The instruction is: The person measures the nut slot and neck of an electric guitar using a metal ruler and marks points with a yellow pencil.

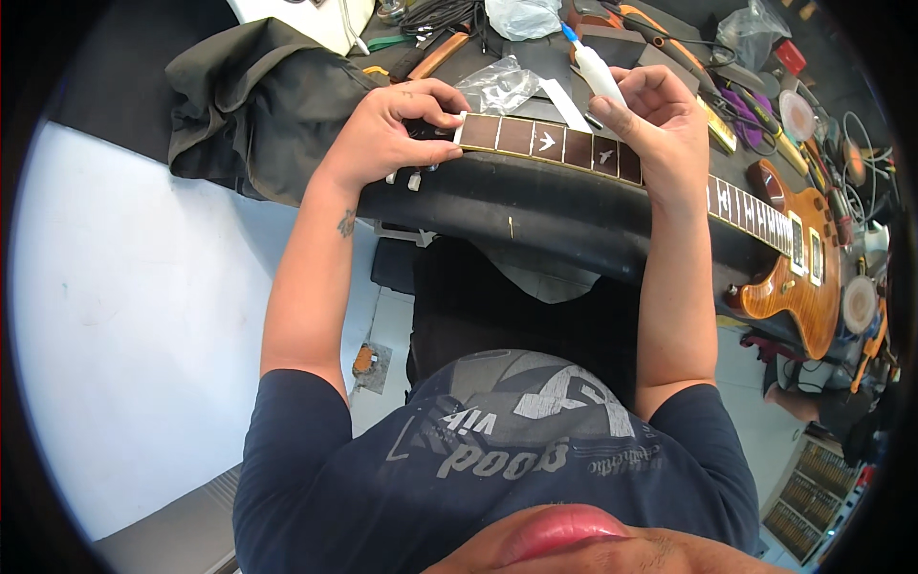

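dark fretboard (559, 145), white bird inlays, amber guitar body (794, 277)

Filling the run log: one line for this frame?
left hand: gripping guitar headstock end | right hand: holding white squeeze bottle over fretboard | guitar body: on bench

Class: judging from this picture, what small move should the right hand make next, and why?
Probably tip the white bottle down toward the nut end, since the right hand holds it above the fretboard while the left hand steadies the headstock end.
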### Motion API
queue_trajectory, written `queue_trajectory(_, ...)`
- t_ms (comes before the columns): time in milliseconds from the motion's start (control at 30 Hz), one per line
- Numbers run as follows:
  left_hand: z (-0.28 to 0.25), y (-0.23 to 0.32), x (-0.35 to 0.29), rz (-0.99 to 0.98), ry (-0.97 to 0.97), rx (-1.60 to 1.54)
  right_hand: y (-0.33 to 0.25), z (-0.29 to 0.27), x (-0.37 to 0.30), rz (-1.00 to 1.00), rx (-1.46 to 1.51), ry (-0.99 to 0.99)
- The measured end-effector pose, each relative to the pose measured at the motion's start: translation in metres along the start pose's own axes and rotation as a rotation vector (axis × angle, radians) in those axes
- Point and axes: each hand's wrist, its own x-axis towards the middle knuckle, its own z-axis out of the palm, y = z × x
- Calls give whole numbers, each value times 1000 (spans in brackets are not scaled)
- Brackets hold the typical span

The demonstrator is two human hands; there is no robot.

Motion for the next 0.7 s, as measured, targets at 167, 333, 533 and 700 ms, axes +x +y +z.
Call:
queue_trajectory(167, 0, 2, 2, -35, -6, -14, -1, 0, 0, 9, -4, 5)
queue_trajectory(333, 0, 2, 3, -32, 6, -11, 0, 0, 0, 4, -21, -1)
queue_trajectory(533, 2, 0, 2, 19, 13, 43, 1, -1, -1, -1, -39, 3)
queue_trajectory(700, 5, -1, 2, 72, 37, 52, 0, 0, -2, -15, -32, 2)
